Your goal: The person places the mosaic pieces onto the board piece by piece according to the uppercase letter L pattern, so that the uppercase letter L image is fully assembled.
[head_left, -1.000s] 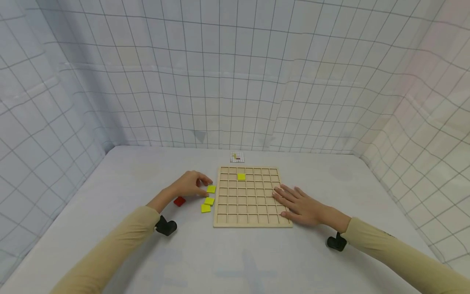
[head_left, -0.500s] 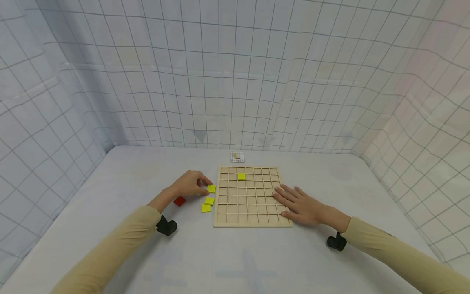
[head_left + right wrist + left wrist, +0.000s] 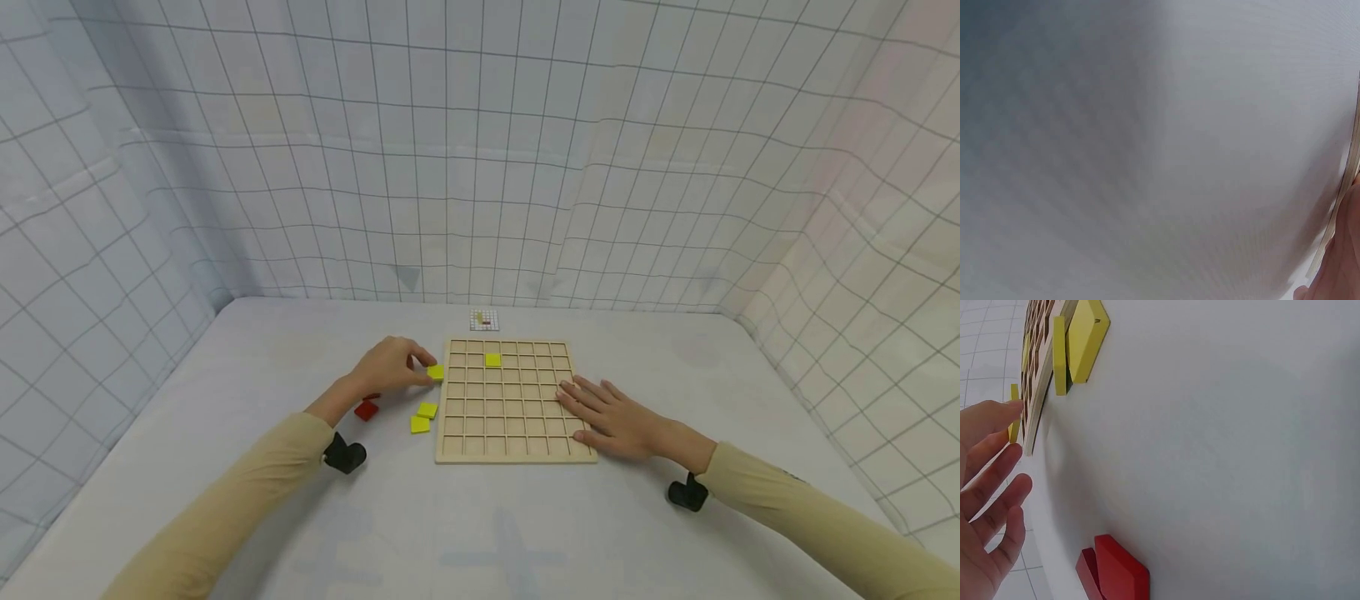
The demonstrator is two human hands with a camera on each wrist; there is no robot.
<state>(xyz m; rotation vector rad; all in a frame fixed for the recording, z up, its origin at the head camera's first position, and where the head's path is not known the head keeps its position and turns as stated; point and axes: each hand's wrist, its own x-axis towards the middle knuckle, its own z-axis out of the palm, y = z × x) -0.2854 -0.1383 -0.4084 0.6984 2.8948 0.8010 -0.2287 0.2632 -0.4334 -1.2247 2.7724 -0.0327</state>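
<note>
Between thumb and fingers my left hand (image 3: 391,364) pinches a yellow square tile (image 3: 436,373) at the left edge of a wooden grid board (image 3: 495,459). In the left wrist view that tile (image 3: 1014,414) stands edge-on, its lower part partly behind the fingers. My right hand (image 3: 618,421) lies with spread, straight fingers on the board's right edge. Another yellow tile (image 3: 492,360) sits in a board cell in the second row from the far side. Two more yellow tiles (image 3: 420,425) lie left of the board, overlapping in the head view.
Two red tiles (image 3: 1121,569) lie on the white table below my left hand, one partly hidden in the head view. Beyond the board is a small card (image 3: 484,321) with a printed grid and coloured squares. Grid-patterned curtains (image 3: 480,167) enclose the table at back and sides.
My left hand has taken the nearest yellow tile off the table and moved it slightly forward and right, to the board's edge. A second red tile now shows. The right hand stays put.
</note>
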